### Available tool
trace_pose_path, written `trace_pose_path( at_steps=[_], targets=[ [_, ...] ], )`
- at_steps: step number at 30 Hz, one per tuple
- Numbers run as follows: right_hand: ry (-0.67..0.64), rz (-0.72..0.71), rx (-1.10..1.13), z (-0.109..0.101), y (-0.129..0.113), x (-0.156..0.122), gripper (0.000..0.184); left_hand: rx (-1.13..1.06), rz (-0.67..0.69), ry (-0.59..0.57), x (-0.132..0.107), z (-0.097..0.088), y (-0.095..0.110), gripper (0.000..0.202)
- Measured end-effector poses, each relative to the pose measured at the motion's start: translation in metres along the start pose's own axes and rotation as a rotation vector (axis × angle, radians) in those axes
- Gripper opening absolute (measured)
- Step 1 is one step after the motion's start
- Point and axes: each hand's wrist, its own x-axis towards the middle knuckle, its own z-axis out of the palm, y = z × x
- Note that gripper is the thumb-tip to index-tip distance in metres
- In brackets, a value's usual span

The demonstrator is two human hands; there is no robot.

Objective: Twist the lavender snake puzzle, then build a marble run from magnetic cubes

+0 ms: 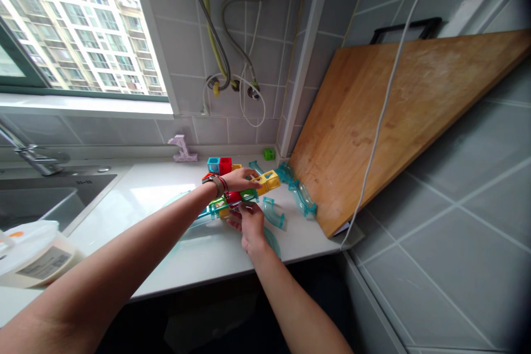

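Observation:
My left hand [239, 180] reaches across the white counter [166, 199] and pinches a yellow cube block [269, 180], which is lifted a little. My right hand [248, 222] lies below it, fingers closed on a small build of red, green and yellow blocks with a teal track piece [226, 206]. A watch and red band sit on my left wrist. Clear teal curved tube pieces [274, 212] lie just right of my hands, and more teal tubes [302, 194] rest toward the board. A blue and a red cube [219, 165] stand behind my left hand.
A large wooden cutting board [398, 116] leans on the tiled wall at the right, a white cable hanging over it. A green cube [269, 154] sits in the corner. A sink [37, 193] with a tap is at the left, a white lidded tub [33, 251] nearer me.

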Motion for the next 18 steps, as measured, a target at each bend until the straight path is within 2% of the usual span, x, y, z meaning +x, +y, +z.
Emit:
trace_pose_path(
  at_steps=[8,18],
  targets=[
    [-0.033,0.023,-0.015,0.001,0.007,0.003,0.024,-0.023,0.003,0.018,0.005,0.002,0.0,0.041],
    [-0.04,0.088,-0.025,-0.003,0.009,0.002,0.018,-0.017,-0.071,-0.03,0.012,0.003,0.004,0.034]
  ],
)
